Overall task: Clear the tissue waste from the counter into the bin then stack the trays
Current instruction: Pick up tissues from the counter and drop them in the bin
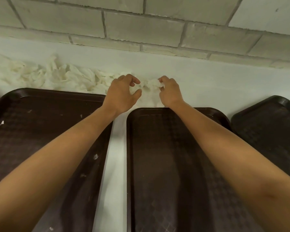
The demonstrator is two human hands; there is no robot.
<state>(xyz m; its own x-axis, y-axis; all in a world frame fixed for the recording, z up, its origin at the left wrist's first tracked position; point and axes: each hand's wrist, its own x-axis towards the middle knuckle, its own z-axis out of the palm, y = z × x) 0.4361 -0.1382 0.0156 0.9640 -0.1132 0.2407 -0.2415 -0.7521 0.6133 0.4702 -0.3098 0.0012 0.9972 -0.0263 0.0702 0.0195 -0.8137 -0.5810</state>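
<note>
My right hand's (169,92) fingers pinch a tissue wad (153,84). My left hand (122,94) hovers just beside it, fingers curved and spread, holding nothing. More tissue waste (57,76) trails left along the white counter (216,81), behind the left tray (32,118), with the middle tray (157,164) and right tray (274,124) alongside.

A pale painted brick wall (141,29) spans the whole top of the view
</note>
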